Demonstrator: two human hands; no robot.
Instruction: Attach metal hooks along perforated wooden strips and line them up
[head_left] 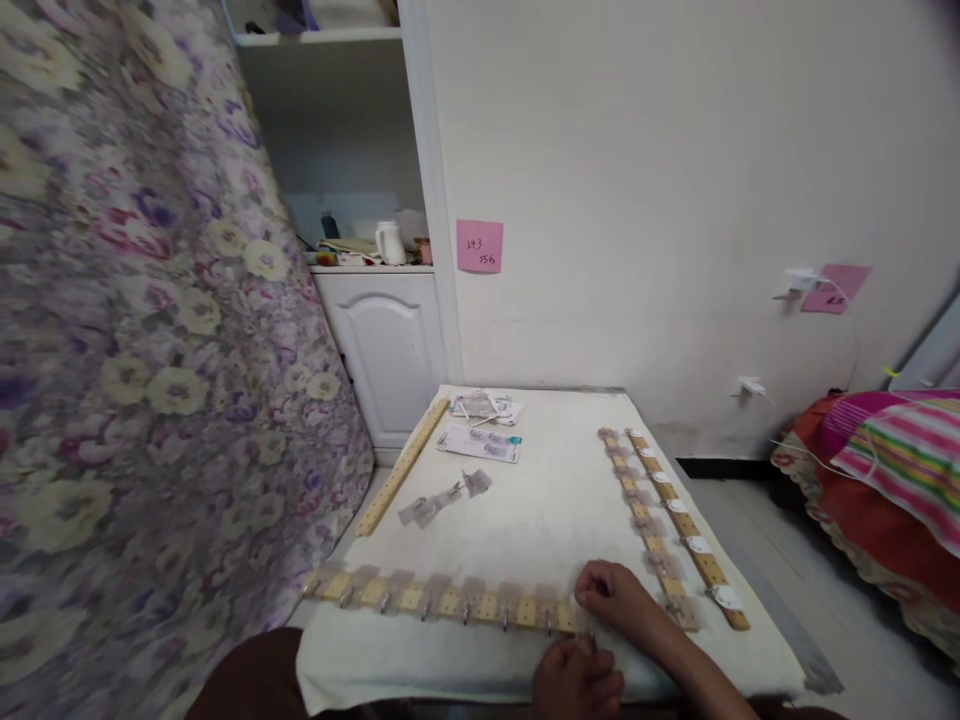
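A wooden strip with holes [489,607] lies across the near side of the table, with several clear adhesive hooks along it. At its right end, a clear adhesive hook [584,622] with a metal hook shows between my hands. My right hand [611,595] is closed, its fingertips pinched at the upper edge of that clear piece. Just below, my left hand [576,682] is closed with curled fingers at the piece's lower end. Exact finger contact is hard to make out. Loose clear hooks [442,497] lie mid-table.
Two wooden strips [649,545] [690,530] bearing hooks lie at the right, and a bare strip [403,467] at the left edge. Hook packaging [480,444] rests at the back of the cloth-covered table [540,520]. A floral curtain [150,350] hangs left; a bed [877,450] stands right.
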